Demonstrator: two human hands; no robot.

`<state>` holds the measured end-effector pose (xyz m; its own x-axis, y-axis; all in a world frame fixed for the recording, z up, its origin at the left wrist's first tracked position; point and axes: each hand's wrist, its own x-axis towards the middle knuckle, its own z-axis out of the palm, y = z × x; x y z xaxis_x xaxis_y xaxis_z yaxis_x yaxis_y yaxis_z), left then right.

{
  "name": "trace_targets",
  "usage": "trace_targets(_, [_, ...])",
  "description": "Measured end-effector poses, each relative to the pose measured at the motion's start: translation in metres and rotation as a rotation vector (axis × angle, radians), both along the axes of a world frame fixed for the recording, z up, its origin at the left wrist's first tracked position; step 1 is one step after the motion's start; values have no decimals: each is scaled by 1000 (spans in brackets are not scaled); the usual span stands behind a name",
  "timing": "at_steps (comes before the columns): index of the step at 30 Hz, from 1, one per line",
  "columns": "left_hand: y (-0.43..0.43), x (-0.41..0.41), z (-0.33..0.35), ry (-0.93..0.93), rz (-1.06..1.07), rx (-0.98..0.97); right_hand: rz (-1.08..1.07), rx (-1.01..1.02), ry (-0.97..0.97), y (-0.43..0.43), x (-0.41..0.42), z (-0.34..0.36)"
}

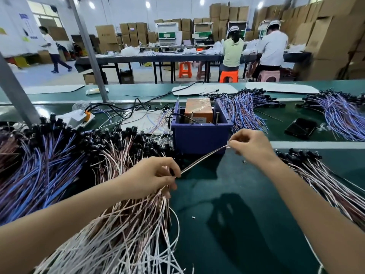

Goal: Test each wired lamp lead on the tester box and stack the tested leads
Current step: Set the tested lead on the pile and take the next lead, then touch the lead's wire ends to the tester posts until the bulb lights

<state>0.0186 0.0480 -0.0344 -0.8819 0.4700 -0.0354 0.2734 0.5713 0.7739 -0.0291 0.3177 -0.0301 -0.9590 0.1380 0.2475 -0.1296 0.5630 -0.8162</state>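
Green bench mat (237, 214) in front of me, running right across. On my left, the big heap of pink-and-white leads (122, 224) spills toward me, black lamp holders at its far end. Further left lies a heap of blue-and-purple leads (39, 175). On my right there's a smaller stack of pink-and-white leads (325, 184), holders pointing toward the middle of the bench.

Dead ahead sits the blue tester box (199, 137), open on top, with an orange block (198, 111) wrapped in clear film inside it and thin metal pins standing up at its near wall.

Now the hands. My left hand (152, 176) is over the edge of the big heap, fingers curled in, thumb and fingertips pinching one end of a single lead (205, 158); a few loose wires from the heap run under the palm. My right hand (254, 149) is up just in front of the box's near right corner, fingers curled, pinching the other end. The lead runs straight between the two hands, above the mat and clear of the box. I can't tell which end carries the holder.

Off to the right, a dark phone (301, 128) lies flat on the mat.
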Motion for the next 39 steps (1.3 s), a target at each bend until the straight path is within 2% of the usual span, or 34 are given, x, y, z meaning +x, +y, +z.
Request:
trace_targets(3, [4,0,15,-83,-114,52,-119,-26,14,17,-5,1])
trace_targets(6, [5,2,21,-105,-170,-2,-237,-106,32,33,-9,0])
trace_targets(8, [4,3,21,-128,-172,20,-233,-157,-7,40,-11,-2])
trace_targets(10, [2,3,21,-210,-167,130,-211,-133,-61,42,-12,-9])
trace_targets(13, [1,2,23,-284,-166,296,-199,-13,-138,44,-11,-21])
trace_targets(17, [-3,-1,29,-287,-149,495,-169,198,-280,46,-7,-36])
trace_targets(21, [-16,-6,35,-318,-107,791,-238,402,-389,50,-1,-44])
trace_targets(24, [-20,-10,34,-232,46,882,-264,484,-452,50,3,-44])
trace_targets(26, [-22,-14,31,-196,128,874,-257,585,-456,46,4,-43])
trace_targets(28, [-22,-16,30,-178,153,814,-232,654,-379,36,4,-40])
trace_targets(30, [-18,-16,29,-178,138,735,-155,557,-217,21,-1,-37])
trace_targets(33, [-9,-14,25,-207,148,689,82,398,-42,-15,-2,-33])
trace_targets(36, [-4,-13,21,-249,161,778,298,482,-127,-41,-5,-40])
trace_targets(39, [0,-15,19,-259,313,929,360,571,-182,-51,-10,-48])
